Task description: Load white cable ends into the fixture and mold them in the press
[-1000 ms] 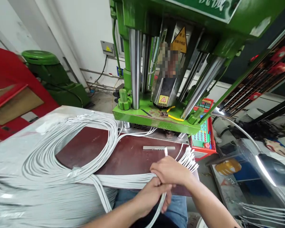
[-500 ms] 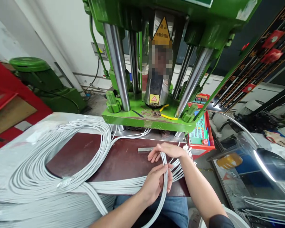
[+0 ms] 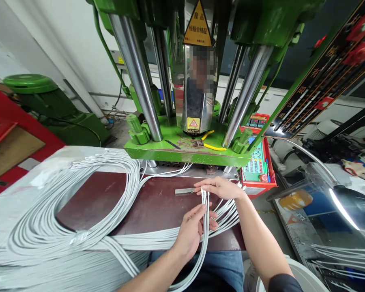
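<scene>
My left hand [image 3: 191, 227] is wrapped round a small bunch of white cables [image 3: 205, 239], which stands upright between thumb and fingers. At the top of that bunch, my right hand [image 3: 219, 187] touches the cable ends with its palm and fingers stretched out flat. More white cables [image 3: 155, 239] run across the brown board [image 3: 158, 202] and pass behind my hands to the right. Left of my right hand, a flat metal bar [image 3: 184, 191] lies on the board. A large coil of white cable [image 3: 69, 239] rests at the left.
A green press [image 3: 182, 155] with steel columns stands behind the board. Yellow-handled pliers [image 3: 213, 147] lie on its base. To its right are a red control box [image 3: 269, 162] and a black lamp [image 3: 349, 207]. A white bucket [image 3: 304, 278] is at the lower right.
The view has shifted slightly. My right hand has flattened over the cable ends, and the held bunch now stands straighter, with its tips showing more clearly.
</scene>
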The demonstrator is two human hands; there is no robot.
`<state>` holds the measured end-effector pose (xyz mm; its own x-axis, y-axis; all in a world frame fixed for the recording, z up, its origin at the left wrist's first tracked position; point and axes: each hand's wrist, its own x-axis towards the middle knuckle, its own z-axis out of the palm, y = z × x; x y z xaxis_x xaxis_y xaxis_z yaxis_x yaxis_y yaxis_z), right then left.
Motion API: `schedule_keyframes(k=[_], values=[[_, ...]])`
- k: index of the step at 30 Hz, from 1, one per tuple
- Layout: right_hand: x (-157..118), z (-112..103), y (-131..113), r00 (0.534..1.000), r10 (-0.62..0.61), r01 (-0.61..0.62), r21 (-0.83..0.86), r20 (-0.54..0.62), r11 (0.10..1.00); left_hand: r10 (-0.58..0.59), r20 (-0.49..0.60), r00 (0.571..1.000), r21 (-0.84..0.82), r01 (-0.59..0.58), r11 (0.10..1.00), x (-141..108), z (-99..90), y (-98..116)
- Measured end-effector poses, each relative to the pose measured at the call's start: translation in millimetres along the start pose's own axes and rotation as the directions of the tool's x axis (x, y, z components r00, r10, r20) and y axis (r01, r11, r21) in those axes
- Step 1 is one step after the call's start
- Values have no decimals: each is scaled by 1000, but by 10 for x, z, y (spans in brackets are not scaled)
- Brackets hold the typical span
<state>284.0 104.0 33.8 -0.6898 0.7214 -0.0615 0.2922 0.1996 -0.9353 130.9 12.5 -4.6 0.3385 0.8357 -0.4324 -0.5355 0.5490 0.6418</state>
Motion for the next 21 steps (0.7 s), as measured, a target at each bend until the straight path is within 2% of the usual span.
schedule_keyframes(k=[3, 7, 11, 12, 15, 17, 19, 21], values=[[-16, 3, -10, 1000, 9, -12, -147, -27, 989, 34, -22, 999, -24, -35, 999, 31, 3, 29], [-26, 22, -45, 996, 34, -18, -189, 80, 982, 6, 26, 1000, -29, -5, 1000, 52, 0, 68], [6, 75, -87, 999, 21, -25, -106, -41, 994, -55, 124, 991, 22, 53, 998, 32, -13, 43], [15, 97, -102, 999, 17, -21, -100, -42, 995, -64, 132, 989, 30, 61, 998, 29, -18, 31], [33, 168, -149, 984, 63, -42, -121, 168, 992, -65, 136, 989, 29, 62, 998, 32, -41, 7], [45, 206, -164, 963, 105, -74, -135, 247, 988, -65, 139, 988, 28, 62, 998, 38, -63, 13], [65, 216, -147, 970, 103, -90, -68, 219, 994, -68, 143, 987, 36, 64, 997, 39, -90, 38], [93, 196, -95, 992, 66, -69, 26, 105, 997, -59, 138, 989, 56, 52, 997, 28, -117, 70]])
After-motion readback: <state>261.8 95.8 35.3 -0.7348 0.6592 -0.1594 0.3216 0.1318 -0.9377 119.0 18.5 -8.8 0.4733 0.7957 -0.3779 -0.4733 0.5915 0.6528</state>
